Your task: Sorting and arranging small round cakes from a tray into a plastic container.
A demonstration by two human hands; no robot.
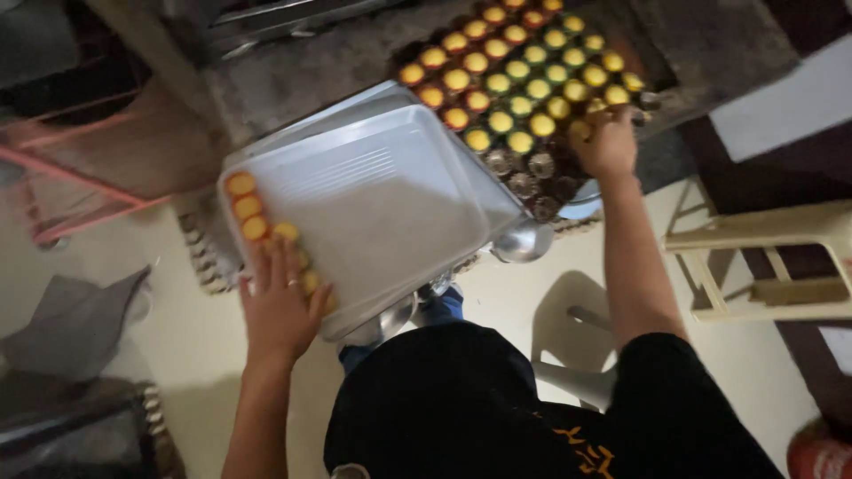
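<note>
The left hand (280,306) lay flat, fingers spread, on the small yellow-orange tarts (247,207) lined along the edge of the pale rectangular metal tray (382,200), likely steadying them. The right hand (608,142) reached into the dark mould rack of yellow tarts (515,75); its grip was hard to tell, fingers curled. A cream plastic chair (772,257) stood close by.

white rectangular tray (382,191) | tilted, mostly bare | orange-topped small cakes (248,207) in a row along its left edge, more under the left hand | filled cake moulds (519,75), yellow and orange tops, packed in rows beyond the tray, right hand at near edge
</note>
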